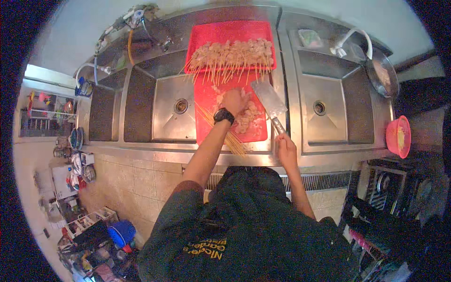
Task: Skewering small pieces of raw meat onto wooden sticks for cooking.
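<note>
Meat pieces [243, 122] lie on a red board [257, 134], past loose sticks [234, 144] at near left. The right hand [287, 148] grasps a cleaver [268, 98]; farther, the left hand [234, 102] touches meat, grip unclear. Beyond, a red tray [230, 31] holds skewered meat [230, 52].

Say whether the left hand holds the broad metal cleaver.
No, the right hand holds the cleaver, while the left hand is at the pale raw meat.

Red cutting board [257, 131], silvery cleaver [268, 97]
</note>
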